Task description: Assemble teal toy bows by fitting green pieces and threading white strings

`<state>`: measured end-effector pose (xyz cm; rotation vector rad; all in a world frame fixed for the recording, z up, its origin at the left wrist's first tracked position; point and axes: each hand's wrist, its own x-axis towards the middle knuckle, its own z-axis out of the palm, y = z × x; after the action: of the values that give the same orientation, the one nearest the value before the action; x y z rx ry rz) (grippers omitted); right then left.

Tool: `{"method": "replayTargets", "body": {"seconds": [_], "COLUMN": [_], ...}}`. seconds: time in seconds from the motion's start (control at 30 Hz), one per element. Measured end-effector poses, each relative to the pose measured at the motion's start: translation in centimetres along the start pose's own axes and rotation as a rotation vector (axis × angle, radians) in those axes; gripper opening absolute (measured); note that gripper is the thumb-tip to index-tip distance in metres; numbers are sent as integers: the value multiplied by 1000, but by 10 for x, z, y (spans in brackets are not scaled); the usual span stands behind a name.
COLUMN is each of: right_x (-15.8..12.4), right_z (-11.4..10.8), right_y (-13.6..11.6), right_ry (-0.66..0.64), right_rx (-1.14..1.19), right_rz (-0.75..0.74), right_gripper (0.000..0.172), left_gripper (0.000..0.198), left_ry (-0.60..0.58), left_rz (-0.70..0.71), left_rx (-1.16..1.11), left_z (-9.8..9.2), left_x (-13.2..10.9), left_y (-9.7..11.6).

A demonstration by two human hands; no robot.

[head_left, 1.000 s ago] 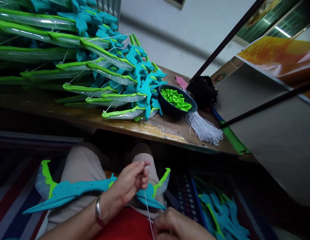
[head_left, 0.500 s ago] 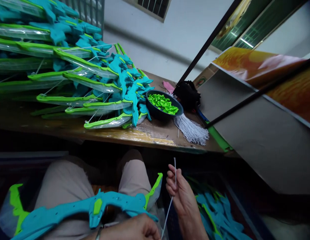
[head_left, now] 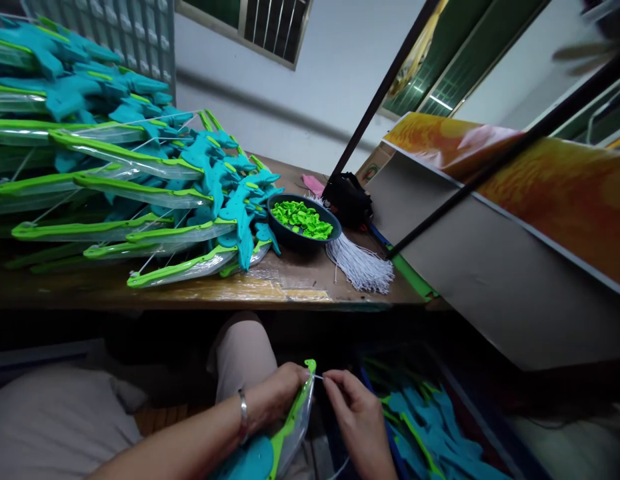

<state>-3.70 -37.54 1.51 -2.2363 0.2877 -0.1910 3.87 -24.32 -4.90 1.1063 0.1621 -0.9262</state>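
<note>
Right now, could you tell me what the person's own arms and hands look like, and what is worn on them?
Both are bare, with no gloves and no sleeves in view. The left hand has a plain silver metal bangle around its wrist. The right hand shows no ring, watch or band. No markings show on either forearm.

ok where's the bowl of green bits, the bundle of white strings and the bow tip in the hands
bowl of green bits (head_left: 290,237): head view, dark front wall
bundle of white strings (head_left: 361,267): head view, middle of the fanned strands
bow tip (head_left: 296,407): head view, green edge below the left hand
</note>
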Motion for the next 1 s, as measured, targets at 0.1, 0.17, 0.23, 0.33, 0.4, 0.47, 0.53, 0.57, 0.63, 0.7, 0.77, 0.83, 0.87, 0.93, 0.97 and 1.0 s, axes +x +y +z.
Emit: {"method": "replayTargets", "body": {"seconds": [0.1,0.17,0.23,0.33,0.4,0.47,0.53,0.57,0.63,0.7,0.77,0.83,0.87,0.93,0.97,1.0], "right_x": [0,1,3,6,7,7,6,6,5,4,4,3,2,0,-1,-2], "right_z": [13,18,21,23,22,22,22,22,21,21,21,20,20,19,18,18], "right_y": [-2,-7,-12,-19,-22,-23,-23,-23,-23,-24,-24,-25,-25,-25,-26,-26], "right_ry": [118,205,272,312,315,324,333,341,357,365,370,375,375,373,370,368], "right_rx": [-129,-190,-242,-303,-335,-368,-402,-418,-446,-472,-499,-516,-518,-511,-506,-505], "right_rz": [-233,-377,-467,-520,-527,-535,-542,-547,-556,-565,-570,-571,-570,-569,-568,-570], "right_gripper": [30,26,22,19,20,21,23,23,24,25,25,25,24,23,23,22], "left_gripper": [23,33,47,51,51,54,58,58,59,59,57,54,53,51,51,52], "left_ry": [-95,-122,-147,-177,-175,-151,-128,-125,-129,-131,-125,-129,-135,-149,-153,-155], "left_rz": [-21,13,50,129,158,152,147,152,166,176,184,205,217,236,241,243], "left_rx": [-182,-303,-383,-385,-363,-350,-343,-337,-327,-315,-304,-298,-295,-282,-275,-268], "left_z": [5,4,4,8,12,15,17,18,19,20,22,23,24,24,24,24], "left_x": [6,1,-6,-18,-24,-28,-31,-32,-33,-34,-35,-36,-36,-35,-34,-34], "left_y": [-2,1,6,16,22,24,24,24,22,22,23,24,25,24,24,23]}}
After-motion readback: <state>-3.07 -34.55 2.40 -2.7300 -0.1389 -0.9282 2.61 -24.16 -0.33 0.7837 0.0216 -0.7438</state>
